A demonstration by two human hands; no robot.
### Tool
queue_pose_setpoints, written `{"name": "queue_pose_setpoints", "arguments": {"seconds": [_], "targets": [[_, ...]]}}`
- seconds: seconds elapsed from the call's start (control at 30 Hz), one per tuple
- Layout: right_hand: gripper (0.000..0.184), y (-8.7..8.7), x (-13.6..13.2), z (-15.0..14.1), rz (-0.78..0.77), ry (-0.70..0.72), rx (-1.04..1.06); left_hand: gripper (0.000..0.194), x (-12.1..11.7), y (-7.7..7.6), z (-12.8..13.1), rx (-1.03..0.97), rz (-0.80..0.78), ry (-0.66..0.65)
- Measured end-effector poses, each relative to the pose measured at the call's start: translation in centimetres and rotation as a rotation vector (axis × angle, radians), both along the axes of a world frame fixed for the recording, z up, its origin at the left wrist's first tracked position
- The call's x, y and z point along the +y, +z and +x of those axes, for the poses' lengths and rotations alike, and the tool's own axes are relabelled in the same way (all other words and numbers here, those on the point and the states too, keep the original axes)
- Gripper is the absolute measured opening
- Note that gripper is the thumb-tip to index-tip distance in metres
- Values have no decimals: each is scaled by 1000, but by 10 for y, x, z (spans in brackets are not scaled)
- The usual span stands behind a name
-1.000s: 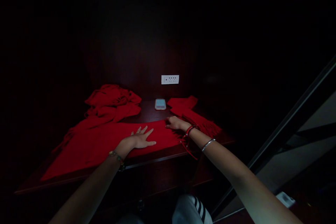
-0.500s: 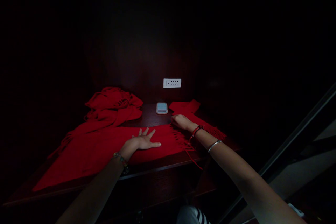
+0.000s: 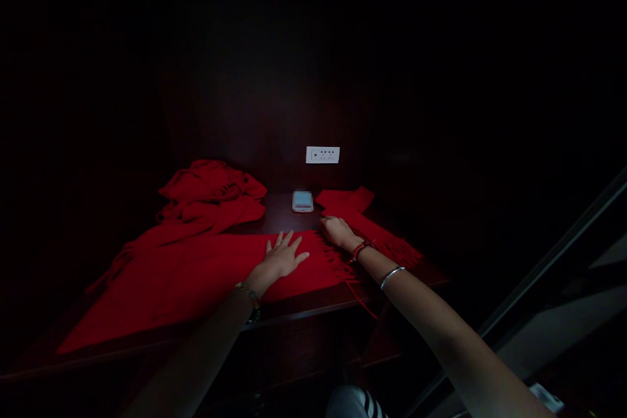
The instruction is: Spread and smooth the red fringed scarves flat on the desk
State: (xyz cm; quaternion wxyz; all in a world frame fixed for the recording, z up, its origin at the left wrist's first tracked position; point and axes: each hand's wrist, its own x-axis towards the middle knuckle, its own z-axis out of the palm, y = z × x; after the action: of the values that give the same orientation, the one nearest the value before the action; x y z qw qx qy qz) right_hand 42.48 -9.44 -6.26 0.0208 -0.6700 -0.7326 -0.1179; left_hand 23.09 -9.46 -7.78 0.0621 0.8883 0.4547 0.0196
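Observation:
A red fringed scarf lies spread across the dark wooden desk. My left hand rests flat on it with fingers spread, not far from the fringed end. At the far corner of that fringe is my right hand, its fingers closed. What they pinch is mostly hidden, but they meet at the scarf's fringe. Just beyond my right hand lies another red fringed scarf, folded over. Red cloth with fringes sits in a crumpled heap at the back left, adjoining the spread scarf.
A phone-like device with a lit, blurred screen lies at the back of the desk. Above it, a white power socket is set in the dark wall. The desk's front edge runs below my hands. Deep shadow covers the surroundings.
My left hand has slid right and slightly away from me across the scarf, toward the fringe. My right hand stays at the fringe's corner, its forearm shifted slightly left.

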Motion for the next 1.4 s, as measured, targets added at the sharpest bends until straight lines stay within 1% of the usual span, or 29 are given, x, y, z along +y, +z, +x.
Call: {"name": "queue_pose_setpoints", "arguments": {"seconds": [0.03, 0.07, 0.17, 0.2, 0.23, 0.3, 0.37, 0.43, 0.5, 0.57, 0.63, 0.67, 0.73, 0.8, 0.87, 0.93, 1.03, 1.13, 1.2, 1.27, 1.33, 1.4], "targets": [[26, 1, -4, 1, 23, 26, 21, 66, -3, -2, 0, 5, -30, -4], [28, 1, -8, 3, 44, 86, 50, 68, -5, -4, 1, 8, -41, -3], [28, -1, -21, 6, 52, 404, 141, 70, -6, -5, 1, 11, -26, 9], [27, -3, -24, 6, 33, 494, 155, 70, -6, -6, 2, 14, -25, 10], [26, -4, -26, 7, 5, 542, 153, 71, -6, -6, 2, 17, -25, 11], [24, -6, -27, 11, -43, 538, 128, 71, -4, -8, 2, 14, -19, 17], [22, -4, -24, 19, -86, 465, 81, 72, -3, -10, 1, 0, -4, 24], [21, 2, -18, 28, -129, 378, 19, 74, -2, -11, 1, -9, 9, 31], [20, 10, -11, 33, -141, 328, -19, 74, -2, -11, 0, -10, 17, 27], [21, 16, -4, 30, -83, 351, -6, 74, -2, -10, -1, -4, 18, 17], [24, 17, 3, 21, -1, 437, 28, 73, -3, -9, -1, 4, 22, 15], [24, 16, 6, 15, 15, 486, 35, 72, -4, -8, -1, 10, 25, 20], [23, 11, 11, 5, -20, 551, 18, 71, -4, -8, -2, 18, 28, 31], [20, 5, 14, 5, -81, 556, -20, 71, -4, -8, -1, 17, 28, 38], [19, 1, 13, 15, -116, 521, -58, 71, -4, -8, -1, 12, 29, 35], [18, 1, 9, 32, -136, 470, -99, 71, -4, -8, -1, 12, 30, 31], [19, 6, 1, 55, -170, 371, -166, 71, -4, -8, 0, 16, 29, 35], [17, 16, -3, 58, -152, 308, -206, 72, -3, -9, 0, 14, 27, 41], [18, 20, -2, 47, -80, 351, -175, 72, -2, -10, 0, 10, 29, 40], [21, 19, 1, 30, -16, 458, -104, 72, -1, -11, 0, 7, 41, 36], [23, 13, 6, 13, -19, 564, -47, 71, 0, -12, 0, 10, 48, 38], [23, 5, 10, 5, -63, 613, -27, 71, -1, -11, 0, 14, 43, 43]]}}
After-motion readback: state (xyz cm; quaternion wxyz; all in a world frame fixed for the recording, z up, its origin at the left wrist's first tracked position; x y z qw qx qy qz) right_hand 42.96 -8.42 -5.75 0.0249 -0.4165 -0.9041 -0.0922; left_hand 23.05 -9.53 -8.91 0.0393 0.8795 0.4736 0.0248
